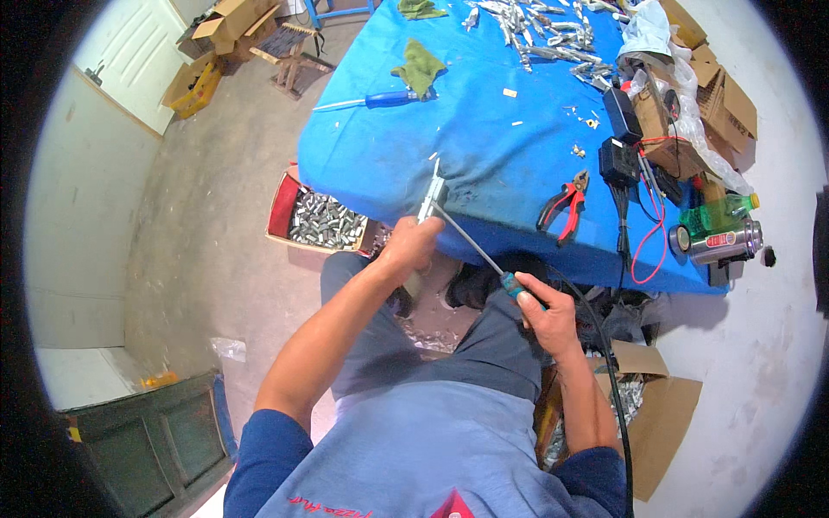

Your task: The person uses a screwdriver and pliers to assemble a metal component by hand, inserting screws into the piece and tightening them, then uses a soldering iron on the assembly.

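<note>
My left hand [412, 245], at the near edge of the blue-covered table [501, 138], is closed around a slim silvery-white part [431, 197] with a thin pointed end facing away from me. Its exact kind is not clear. A screwdriver [479, 245] with a teal handle is gripped in my right hand [549, 318]. The long shaft slants up and left, and its tip meets the silvery part just above my left fingers. To the right of the part lie red-and-black pliers [566, 207].
Many silvery parts [553, 39] are heaped at the table's far side. A blue-handled screwdriver [389, 99] lies by a green cloth [419, 67]. Black adapters [618, 161], cables and a green bottle [721, 215] crowd the right. A box of small metal pieces [324, 219] stands below the left edge.
</note>
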Demonstrator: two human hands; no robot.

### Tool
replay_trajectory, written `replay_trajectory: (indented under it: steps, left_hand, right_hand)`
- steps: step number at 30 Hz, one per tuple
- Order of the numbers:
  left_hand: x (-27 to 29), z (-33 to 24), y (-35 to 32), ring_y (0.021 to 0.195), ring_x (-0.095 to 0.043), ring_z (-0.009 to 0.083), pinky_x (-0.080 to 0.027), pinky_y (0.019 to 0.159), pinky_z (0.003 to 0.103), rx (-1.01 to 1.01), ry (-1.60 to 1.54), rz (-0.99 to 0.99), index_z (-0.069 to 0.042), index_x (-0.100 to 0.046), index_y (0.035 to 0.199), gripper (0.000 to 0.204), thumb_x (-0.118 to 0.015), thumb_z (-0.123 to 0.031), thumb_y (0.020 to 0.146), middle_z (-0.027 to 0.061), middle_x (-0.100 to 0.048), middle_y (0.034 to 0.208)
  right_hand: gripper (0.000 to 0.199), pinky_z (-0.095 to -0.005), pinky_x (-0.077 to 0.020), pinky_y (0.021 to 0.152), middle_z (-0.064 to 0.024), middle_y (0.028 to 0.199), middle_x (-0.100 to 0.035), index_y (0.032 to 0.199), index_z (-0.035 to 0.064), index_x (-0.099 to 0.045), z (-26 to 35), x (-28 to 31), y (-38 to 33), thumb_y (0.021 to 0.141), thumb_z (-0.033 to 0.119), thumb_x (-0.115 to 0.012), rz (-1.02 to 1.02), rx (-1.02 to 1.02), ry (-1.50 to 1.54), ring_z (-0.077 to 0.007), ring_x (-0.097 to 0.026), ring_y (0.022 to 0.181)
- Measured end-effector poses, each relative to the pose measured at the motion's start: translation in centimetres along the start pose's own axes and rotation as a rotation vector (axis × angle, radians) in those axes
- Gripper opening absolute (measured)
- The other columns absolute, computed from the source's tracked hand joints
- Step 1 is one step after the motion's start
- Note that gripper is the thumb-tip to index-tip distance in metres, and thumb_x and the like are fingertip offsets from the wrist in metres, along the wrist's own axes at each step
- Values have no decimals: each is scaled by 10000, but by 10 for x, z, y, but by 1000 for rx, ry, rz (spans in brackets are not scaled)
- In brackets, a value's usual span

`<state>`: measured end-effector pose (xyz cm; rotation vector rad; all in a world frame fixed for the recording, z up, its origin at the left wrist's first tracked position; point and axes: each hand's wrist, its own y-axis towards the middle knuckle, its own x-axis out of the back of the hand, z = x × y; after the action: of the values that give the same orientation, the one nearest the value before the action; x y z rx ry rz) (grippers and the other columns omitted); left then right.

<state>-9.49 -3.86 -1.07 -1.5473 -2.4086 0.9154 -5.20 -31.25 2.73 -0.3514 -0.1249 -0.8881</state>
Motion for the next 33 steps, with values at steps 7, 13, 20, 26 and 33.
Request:
replay_trajectory:
  steps: [7,13,20,26,33]
  left_hand:
    - [-5,4,2,412,-274,67,-189,388,267,-8,-34,-23,-168,-381,645,321,-566,-250,895,-69,-336,530]
    - [-1,7,4,425,-320,96,-229,401,293,29,17,-39,-124,-429,672,295,-563,-280,883,-38,-377,545]
    - [-1,11,14,517,-451,151,-336,458,355,8,103,-67,-4,-566,751,338,-558,-332,834,38,-506,625]
    - [-9,10,17,405,-309,88,-222,378,285,-16,15,-110,-159,-388,634,324,-568,-247,889,-44,-353,523]
    - [-11,-5,14,401,-314,79,-211,362,277,51,-69,-53,-163,-384,649,310,-580,-222,883,-58,-333,516]
  right_hand:
    - [317,-334,-510,840,-144,1041,-702,1198,24,-650,27,-3,0,911,156,-635,-84,293,-306,-236,-679,960]
    - [317,-325,-505,802,-131,1040,-688,1222,37,-634,38,-3,-6,926,149,-641,-41,221,-342,-215,-662,952]
    - [348,-369,-535,721,-165,1009,-654,1221,85,-637,39,-9,1,874,64,-655,-117,570,-735,-323,-664,855]
    - [330,-329,-511,644,-111,856,-652,1243,71,-628,44,-9,6,915,110,-629,-33,372,-550,-216,-636,749]
    - [383,-184,-410,445,-54,819,-636,1306,54,-585,39,6,23,985,262,-573,115,-136,43,-41,-508,539]
